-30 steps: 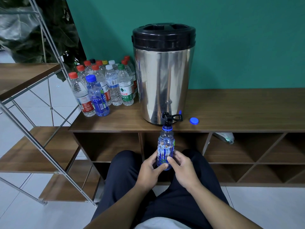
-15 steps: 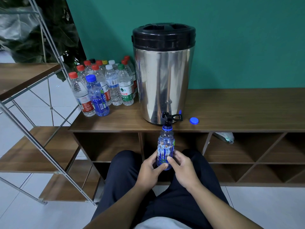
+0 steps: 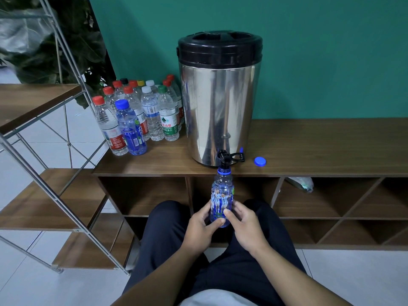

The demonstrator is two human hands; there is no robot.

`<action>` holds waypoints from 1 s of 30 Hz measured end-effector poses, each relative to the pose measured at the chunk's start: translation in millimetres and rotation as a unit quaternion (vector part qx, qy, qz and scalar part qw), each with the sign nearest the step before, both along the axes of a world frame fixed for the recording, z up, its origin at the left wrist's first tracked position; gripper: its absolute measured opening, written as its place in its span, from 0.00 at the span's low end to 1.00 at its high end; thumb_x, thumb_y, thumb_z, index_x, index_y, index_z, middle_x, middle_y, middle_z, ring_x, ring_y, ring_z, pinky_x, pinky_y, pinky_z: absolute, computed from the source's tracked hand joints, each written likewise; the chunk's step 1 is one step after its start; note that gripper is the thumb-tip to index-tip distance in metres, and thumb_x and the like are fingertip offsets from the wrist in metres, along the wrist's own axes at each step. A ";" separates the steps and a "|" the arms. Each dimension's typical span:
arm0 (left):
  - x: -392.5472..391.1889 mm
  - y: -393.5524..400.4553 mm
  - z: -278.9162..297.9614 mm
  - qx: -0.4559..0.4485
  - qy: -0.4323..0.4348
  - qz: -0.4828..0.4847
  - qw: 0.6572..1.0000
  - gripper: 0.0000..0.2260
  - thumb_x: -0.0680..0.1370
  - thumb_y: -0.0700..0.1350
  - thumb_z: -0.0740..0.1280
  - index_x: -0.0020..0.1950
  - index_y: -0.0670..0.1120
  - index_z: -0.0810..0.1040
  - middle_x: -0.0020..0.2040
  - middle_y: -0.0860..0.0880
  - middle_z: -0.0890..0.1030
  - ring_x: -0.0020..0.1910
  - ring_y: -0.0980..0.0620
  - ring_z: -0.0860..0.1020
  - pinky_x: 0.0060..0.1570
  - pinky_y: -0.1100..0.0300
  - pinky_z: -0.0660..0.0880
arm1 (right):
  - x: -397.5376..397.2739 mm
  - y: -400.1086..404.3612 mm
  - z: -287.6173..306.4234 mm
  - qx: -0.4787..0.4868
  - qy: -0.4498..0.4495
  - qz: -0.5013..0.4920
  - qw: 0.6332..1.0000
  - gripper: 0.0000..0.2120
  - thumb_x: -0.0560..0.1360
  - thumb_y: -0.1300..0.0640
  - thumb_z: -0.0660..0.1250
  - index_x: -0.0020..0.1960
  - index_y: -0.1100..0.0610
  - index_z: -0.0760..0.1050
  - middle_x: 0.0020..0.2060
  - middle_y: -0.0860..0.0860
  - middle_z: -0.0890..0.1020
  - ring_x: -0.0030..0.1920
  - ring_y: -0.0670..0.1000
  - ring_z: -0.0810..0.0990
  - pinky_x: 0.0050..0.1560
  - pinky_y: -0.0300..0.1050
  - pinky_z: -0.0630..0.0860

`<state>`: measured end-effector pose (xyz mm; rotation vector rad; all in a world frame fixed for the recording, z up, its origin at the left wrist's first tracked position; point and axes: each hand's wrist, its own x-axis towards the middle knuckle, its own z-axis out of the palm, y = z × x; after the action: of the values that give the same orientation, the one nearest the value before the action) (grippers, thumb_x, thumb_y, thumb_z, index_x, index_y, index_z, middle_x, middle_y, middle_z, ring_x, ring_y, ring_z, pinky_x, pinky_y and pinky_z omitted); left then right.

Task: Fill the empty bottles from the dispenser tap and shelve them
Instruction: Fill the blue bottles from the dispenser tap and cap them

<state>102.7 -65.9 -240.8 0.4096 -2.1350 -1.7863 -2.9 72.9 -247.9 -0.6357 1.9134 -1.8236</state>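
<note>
Here, in the head view, the left hand (image 3: 199, 228) and the right hand (image 3: 245, 226) both grip the small clear plastic bottle with the blue printed label (image 3: 221, 199), upright, its open neck just under the black tap (image 3: 224, 159) of the tall steel dispenser with black lid (image 3: 218, 107) on the wooden table (image 3: 320, 146). The filling step seems in hand; the water level I cannot tell. Next, I judge, one hand must close the tap and screw on the round blue cap (image 3: 260, 161) lying beside it.
</note>
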 end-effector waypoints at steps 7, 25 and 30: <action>-0.2 1.2 -0.6 0.009 -0.005 -0.001 1.000 0.25 0.85 0.34 0.73 0.80 0.50 0.78 0.71 0.52 0.86 0.73 0.51 0.83 0.77 0.45 0.77 | -0.7 -0.7 -1.6 0.002 0.003 -0.003 1.000 0.16 0.86 0.64 0.68 0.71 0.52 0.82 0.64 0.48 0.88 0.67 0.51 0.86 0.70 0.61 0.81; 0.9 1.4 0.9 0.007 -0.012 -0.001 1.000 0.26 0.85 0.35 0.73 0.81 0.51 0.77 0.72 0.53 0.85 0.73 0.52 0.82 0.77 0.43 0.76 | -0.3 -0.9 -1.9 0.003 -0.008 -0.005 1.000 0.16 0.86 0.64 0.68 0.72 0.52 0.81 0.64 0.48 0.88 0.67 0.50 0.85 0.70 0.60 0.81; 1.2 1.0 1.3 0.010 -0.011 -0.001 1.000 0.25 0.85 0.35 0.73 0.80 0.51 0.78 0.71 0.53 0.86 0.73 0.51 0.82 0.77 0.43 0.77 | -0.1 -0.6 -1.4 0.001 -0.010 -0.002 1.000 0.16 0.86 0.64 0.68 0.72 0.52 0.81 0.64 0.48 0.88 0.67 0.50 0.86 0.70 0.60 0.81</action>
<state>103.9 -64.9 -239.4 0.4357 -2.1346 -1.8142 -3.0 72.3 -249.3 -0.6106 1.9051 -1.8242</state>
